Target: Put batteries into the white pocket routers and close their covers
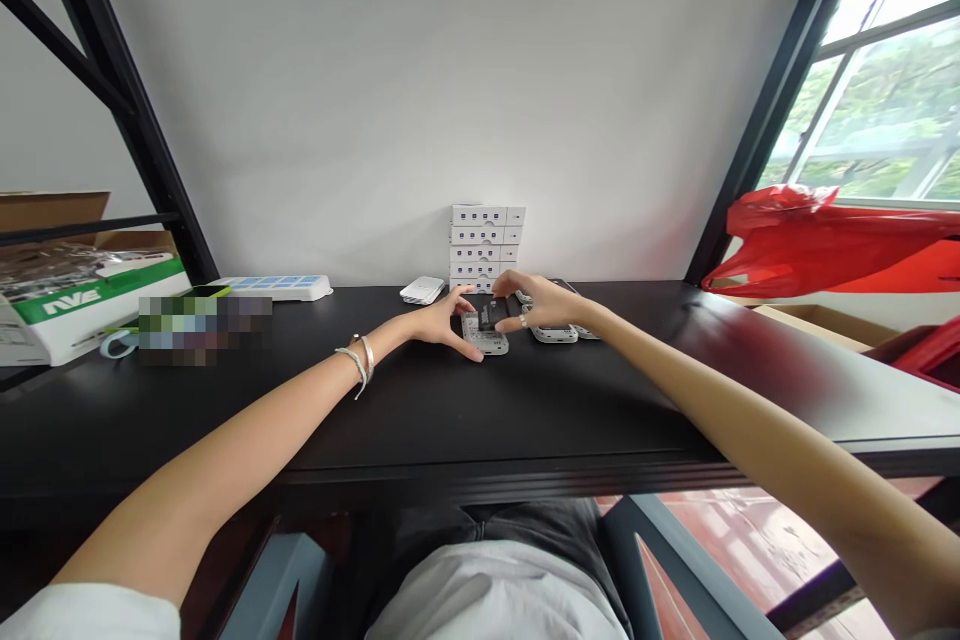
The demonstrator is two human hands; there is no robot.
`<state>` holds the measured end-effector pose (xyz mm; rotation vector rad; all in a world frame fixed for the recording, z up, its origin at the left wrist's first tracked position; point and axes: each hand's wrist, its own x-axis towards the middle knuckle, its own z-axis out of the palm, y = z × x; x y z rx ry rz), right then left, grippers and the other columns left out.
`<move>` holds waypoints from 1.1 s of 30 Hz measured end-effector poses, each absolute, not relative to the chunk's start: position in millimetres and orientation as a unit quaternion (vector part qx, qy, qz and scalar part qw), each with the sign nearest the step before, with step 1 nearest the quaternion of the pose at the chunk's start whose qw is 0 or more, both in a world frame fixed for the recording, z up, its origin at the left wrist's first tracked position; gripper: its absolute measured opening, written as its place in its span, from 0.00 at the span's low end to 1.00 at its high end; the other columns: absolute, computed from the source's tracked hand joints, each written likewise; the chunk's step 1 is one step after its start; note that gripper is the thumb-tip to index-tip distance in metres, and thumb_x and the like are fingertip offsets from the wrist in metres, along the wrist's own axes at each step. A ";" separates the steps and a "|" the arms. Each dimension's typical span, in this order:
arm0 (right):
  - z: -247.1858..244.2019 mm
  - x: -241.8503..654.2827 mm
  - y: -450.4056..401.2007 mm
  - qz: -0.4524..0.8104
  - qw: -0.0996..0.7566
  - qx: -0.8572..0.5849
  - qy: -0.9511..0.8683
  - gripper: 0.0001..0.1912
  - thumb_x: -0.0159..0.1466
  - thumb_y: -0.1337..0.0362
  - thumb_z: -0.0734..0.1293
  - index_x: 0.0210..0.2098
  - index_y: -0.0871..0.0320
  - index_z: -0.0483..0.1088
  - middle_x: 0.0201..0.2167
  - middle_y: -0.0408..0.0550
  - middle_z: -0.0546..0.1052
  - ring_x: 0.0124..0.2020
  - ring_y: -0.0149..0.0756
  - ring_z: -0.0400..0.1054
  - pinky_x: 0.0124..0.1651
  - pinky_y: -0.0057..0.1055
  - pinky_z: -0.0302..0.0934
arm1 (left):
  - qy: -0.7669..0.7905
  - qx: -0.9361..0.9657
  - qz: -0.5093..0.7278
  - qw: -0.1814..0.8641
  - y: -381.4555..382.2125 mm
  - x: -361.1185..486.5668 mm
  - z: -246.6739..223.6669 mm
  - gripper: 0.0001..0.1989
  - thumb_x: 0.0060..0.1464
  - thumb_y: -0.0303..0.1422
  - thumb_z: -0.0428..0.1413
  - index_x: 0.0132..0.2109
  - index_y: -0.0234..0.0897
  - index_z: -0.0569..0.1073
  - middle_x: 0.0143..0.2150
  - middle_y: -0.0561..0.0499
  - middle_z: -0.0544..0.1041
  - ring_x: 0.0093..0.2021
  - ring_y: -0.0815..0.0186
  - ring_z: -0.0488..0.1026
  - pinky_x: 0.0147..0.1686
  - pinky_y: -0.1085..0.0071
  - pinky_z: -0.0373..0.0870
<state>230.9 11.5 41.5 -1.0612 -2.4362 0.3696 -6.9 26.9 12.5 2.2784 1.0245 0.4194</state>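
Observation:
A small white device casing (496,345) lies on the black table, its inner side facing up. My left hand (442,320) curves around its left side, thumb at the near edge and fingers at the far edge, gripping it. Above the casing, my right hand (536,302) pinches a flat black battery (489,314) that covers part of it. Just right, partly behind my right hand, lie more white casings (555,333). Behind my hands stands a stack of white boxes (486,238), and left of it a small pile of white flat covers (422,290).
A white power strip (281,287) lies at the back left, beside a blurred patch. An open carton (90,295) with a green band stands far left. Red plastic bags (817,240) and an open cardboard box (825,325) are at the right. The table's front edge (480,480) runs before my lap.

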 end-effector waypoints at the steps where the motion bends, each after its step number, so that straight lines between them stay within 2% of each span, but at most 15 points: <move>1: 38.1 226.9 11.5 0.128 0.210 -0.386 -0.889 0.37 0.48 0.46 0.71 0.53 0.54 0.63 0.49 0.53 0.71 0.53 0.50 0.64 0.54 0.44 0.58 | 0.386 0.856 0.161 0.303 26.6 -6.4 12.2 0.65 0.30 0.49 0.68 0.67 0.41 0.36 0.63 0.38 0.57 0.65 0.52 0.53 0.62 0.55 0.51; 4: 29.7 219.7 12.6 0.128 0.159 -0.402 -0.893 0.41 0.50 0.44 0.70 0.58 0.56 0.62 0.54 0.54 0.68 0.56 0.53 0.60 0.56 0.45 0.56 | 0.386 0.853 0.163 0.310 27.2 -6.8 11.2 0.66 0.29 0.48 0.69 0.67 0.40 0.36 0.64 0.36 0.55 0.65 0.51 0.53 0.62 0.54 0.50; 6: 27.8 218.9 12.4 0.153 0.138 -0.413 -0.887 0.40 0.52 0.42 0.68 0.59 0.54 0.62 0.58 0.53 0.64 0.58 0.53 0.58 0.57 0.43 0.56 | 0.385 0.853 0.165 0.312 28.3 -7.4 10.5 0.67 0.29 0.47 0.69 0.67 0.39 0.35 0.64 0.35 0.55 0.65 0.51 0.53 0.63 0.54 0.50; 12: 32.8 222.0 10.5 0.218 0.120 -0.404 -0.880 0.31 0.54 0.41 0.66 0.53 0.48 0.68 0.58 0.47 0.64 0.58 0.50 0.59 0.58 0.40 0.56 | 0.376 0.854 0.175 0.314 30.7 -7.9 9.3 0.66 0.27 0.47 0.70 0.67 0.43 0.37 0.62 0.38 0.59 0.64 0.48 0.54 0.61 0.51 0.52; 18: 30.8 221.0 15.6 0.230 0.158 -0.409 -0.869 0.31 0.50 0.46 0.71 0.50 0.52 0.68 0.53 0.50 0.69 0.54 0.49 0.63 0.56 0.42 0.57 | 0.371 0.856 0.173 0.315 33.3 -8.8 6.5 0.65 0.29 0.46 0.69 0.67 0.44 0.36 0.63 0.38 0.56 0.65 0.48 0.53 0.61 0.51 0.52; 24: 31.9 211.9 16.9 0.365 0.295 -0.380 -0.797 0.22 0.49 0.58 0.75 0.41 0.57 0.69 0.40 0.50 0.77 0.44 0.41 0.70 0.49 0.38 0.64 | 0.365 0.861 0.178 0.307 34.3 -7.9 4.2 0.65 0.29 0.47 0.69 0.66 0.42 0.36 0.61 0.40 0.58 0.64 0.51 0.54 0.62 0.55 0.51; 28: 31.4 207.5 18.7 0.363 0.358 -0.428 -0.746 0.18 0.48 0.63 0.76 0.37 0.58 0.71 0.34 0.48 0.78 0.41 0.40 0.71 0.50 0.40 0.63 | 0.366 0.860 0.169 0.312 31.9 -6.0 5.0 0.66 0.29 0.47 0.69 0.66 0.41 0.35 0.61 0.39 0.57 0.65 0.52 0.54 0.63 0.55 0.49; 33: 28.4 208.6 22.5 0.345 0.343 -0.381 -0.786 0.19 0.47 0.60 0.75 0.38 0.58 0.73 0.37 0.48 0.78 0.47 0.42 0.69 0.52 0.40 0.61 | 0.353 0.862 0.172 0.320 29.4 -4.2 6.6 0.65 0.29 0.46 0.69 0.66 0.44 0.36 0.60 0.40 0.60 0.65 0.52 0.54 0.63 0.52 0.48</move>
